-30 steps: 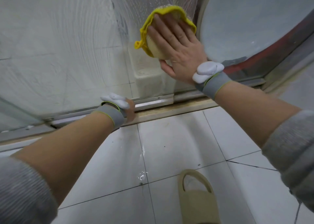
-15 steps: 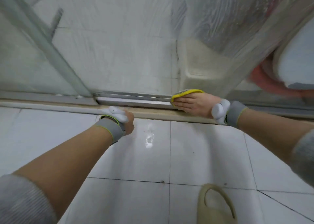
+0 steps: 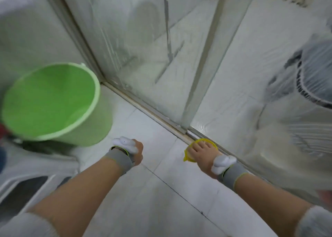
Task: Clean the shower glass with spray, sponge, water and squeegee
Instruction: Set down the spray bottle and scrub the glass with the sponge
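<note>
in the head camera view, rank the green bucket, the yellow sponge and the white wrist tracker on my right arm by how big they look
1. Green bucket, by far the largest.
2. Yellow sponge, mostly hidden under the right hand, so unsure.
3. White wrist tracker, looks about alike.

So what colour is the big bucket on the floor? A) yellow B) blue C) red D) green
D: the bucket on the tiled floor, left of the shower glass, is bright green; the yellow thing is the sponge under the right hand.
</note>
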Demonstrator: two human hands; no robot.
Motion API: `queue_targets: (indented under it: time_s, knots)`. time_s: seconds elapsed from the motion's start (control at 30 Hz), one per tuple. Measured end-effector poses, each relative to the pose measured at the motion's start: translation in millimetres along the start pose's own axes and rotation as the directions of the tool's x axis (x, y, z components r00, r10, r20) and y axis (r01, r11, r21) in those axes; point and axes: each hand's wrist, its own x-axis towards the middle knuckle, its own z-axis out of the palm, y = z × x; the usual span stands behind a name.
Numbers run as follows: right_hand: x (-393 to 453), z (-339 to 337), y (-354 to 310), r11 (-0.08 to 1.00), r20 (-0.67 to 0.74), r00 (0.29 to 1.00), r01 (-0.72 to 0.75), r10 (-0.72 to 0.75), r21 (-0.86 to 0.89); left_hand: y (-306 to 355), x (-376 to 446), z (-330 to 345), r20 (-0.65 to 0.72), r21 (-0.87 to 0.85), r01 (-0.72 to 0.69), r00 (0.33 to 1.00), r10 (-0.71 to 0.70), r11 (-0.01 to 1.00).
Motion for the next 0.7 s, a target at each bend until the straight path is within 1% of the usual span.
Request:
queue_targets:
  time_s: [0.03,0.07,0.1,0.13,0.17,0.2,0.23,0.27,0.3,0.33,0.37,0.4,0.43,0.47,0.53,0.57,0.6,0.67,0.7]
  knots:
    - [-2,-15,-2,0.999,-0.064,0.997,0.044,-0.042,0.031,-11,-16,-21,-0.002,0.010,0.027,1.000,-0.027,1.000]
    - [-10,-31,-3,0.994,-0.059,0.998,0.004,0.002,0.106,-12,-20,-31,0.002,0.026,0.042,0.999,-0.042,0.999]
    - [-14,-58,-2,0.991,-0.113,0.993,0.031,-0.017,0.127,-23,-41,-59,0.019,0.067,0.083,0.996,-0.085,0.994]
    - [-33,-91,-7,0.979,-0.108,0.994,0.007,0.016,0.205,-29,-63,-82,0.024,0.070,0.099,0.995,-0.100,0.993]
    - [-39,-103,-6,0.975,-0.143,0.989,-0.004,0.037,0.223,-33,-77,-100,0.012,0.061,0.103,0.994,-0.104,0.993]
    - [-58,-135,-8,0.968,-0.123,0.991,-0.020,0.053,0.251,-38,-98,-126,0.013,0.047,0.106,0.994,-0.106,0.993]
    - [-75,-164,-7,0.958,-0.136,0.988,-0.037,0.078,0.284,-41,-118,-154,0.031,0.059,0.115,0.993,-0.117,0.992]
    - [-83,-178,-11,0.956,-0.144,0.986,-0.043,0.088,0.289,-40,-125,-163,0.033,0.033,0.116,0.993,-0.117,0.993]
    - [-99,-207,-11,0.956,-0.175,0.979,-0.049,0.104,0.290,-43,-146,-190,0.023,0.009,0.160,0.987,-0.160,0.987]
    - [-114,-231,-10,0.963,-0.169,0.980,-0.058,0.105,0.264,-44,-167,-211,0.011,-0.002,0.159,0.987,-0.159,0.987]
    - [-141,-273,-6,0.964,-0.165,0.977,-0.093,0.137,0.249,-46,-199,-245,-0.020,-0.082,0.182,0.983,-0.184,0.980]
    - [-151,-283,-11,0.961,-0.147,0.978,-0.104,0.146,0.257,-43,-208,-247,-0.046,-0.124,0.147,0.987,-0.154,0.981]
    - [-173,-326,-1,0.958,-0.184,0.967,-0.125,0.176,0.258,-48,-240,-287,-0.097,-0.176,0.154,0.980,-0.173,0.972]
    - [-179,-341,2,0.953,-0.199,0.967,-0.096,0.157,0.286,-48,-246,-297,-0.123,-0.222,0.150,0.976,-0.180,0.963]
    - [-216,-404,17,0.939,-0.246,0.960,-0.042,0.133,0.342,-54,-290,-351,-0.179,-0.270,0.164,0.960,-0.217,0.949]
    - [-246,-449,29,0.937,-0.291,0.949,-0.013,0.121,0.348,-58,-327,-394,-0.218,-0.276,0.169,0.948,-0.233,0.946]
    - [-267,-478,33,0.926,-0.312,0.943,0.011,0.116,0.376,-58,-352,-419,-0.251,-0.293,0.160,0.938,-0.237,0.943]
    - [-288,-532,38,0.933,-0.384,0.917,0.039,0.110,0.359,-69,-383,-465,-0.316,-0.293,0.163,0.913,-0.256,0.942]
    - [-292,-544,37,0.939,-0.378,0.919,0.027,0.112,0.343,-69,-387,-473,-0.322,-0.285,0.153,0.915,-0.244,0.946]
